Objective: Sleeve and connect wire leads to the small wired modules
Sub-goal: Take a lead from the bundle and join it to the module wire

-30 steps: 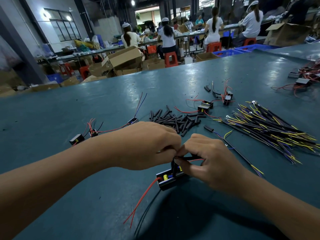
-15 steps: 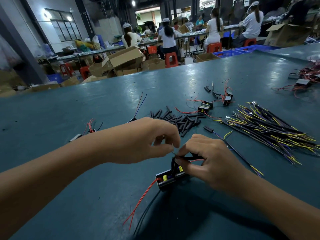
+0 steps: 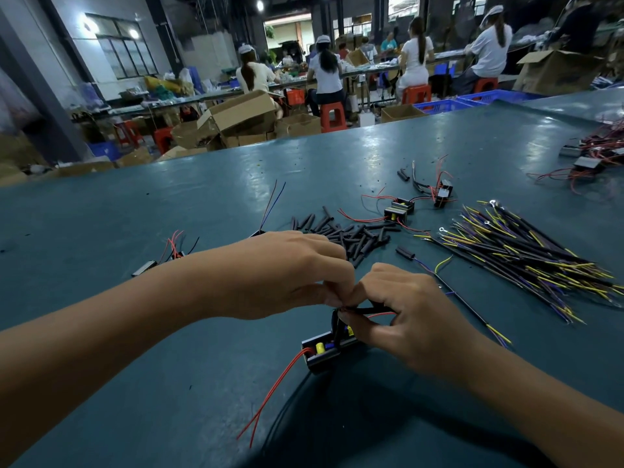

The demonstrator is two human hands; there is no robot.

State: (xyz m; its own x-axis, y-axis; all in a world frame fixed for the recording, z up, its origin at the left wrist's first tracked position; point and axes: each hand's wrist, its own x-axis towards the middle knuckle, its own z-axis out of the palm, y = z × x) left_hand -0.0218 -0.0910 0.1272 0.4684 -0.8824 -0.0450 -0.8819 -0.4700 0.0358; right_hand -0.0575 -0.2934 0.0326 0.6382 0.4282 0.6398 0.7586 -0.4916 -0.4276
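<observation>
A small black module (image 3: 324, 352) with yellow parts lies on the green table (image 3: 135, 383) in front of me, red leads trailing from its left end toward me. My right hand (image 3: 405, 315) pinches a black sleeved lead (image 3: 368, 310) that rises from the module. My left hand (image 3: 290, 275) meets it fingertip to fingertip and pinches the end of that lead. The joint itself is hidden between the fingers.
A heap of black sleeve pieces (image 3: 347, 234) lies behind my hands. A bundle of yellow and purple wire leads (image 3: 526, 258) fans out to the right. More wired modules (image 3: 400, 211) sit beyond, others at left (image 3: 158, 261) and far right (image 3: 587, 163). Seated workers fill the background.
My left hand drew its fingers slightly away from the right hand half a second ago, and now its fingertips press against the right hand's again at the lead. The module stayed put.
</observation>
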